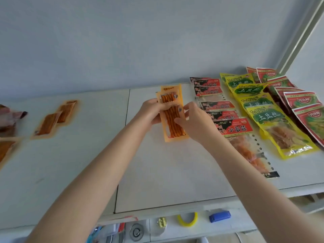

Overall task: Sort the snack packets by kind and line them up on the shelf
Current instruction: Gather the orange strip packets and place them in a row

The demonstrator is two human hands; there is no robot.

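Note:
A stack of orange packets [172, 120] of thin red sticks lies on the white shelf [157, 169], at its middle. My left hand [150, 111] pinches the stack's left edge and my right hand [194, 120] pinches its right edge. To the right run three overlapping rows: red-and-black packets [228, 127], yellow-and-green packets [268, 118] and red-and-green packets [305, 106]. On the left lie two small orange packets [52, 120] with brown slabs inside.
More packets [7, 134] are cut off by the left frame edge. A white post [301, 34] rises at the far right. Below the shelf's front edge sit a blue object [220, 216], a yellow ring [187, 220] and other small items.

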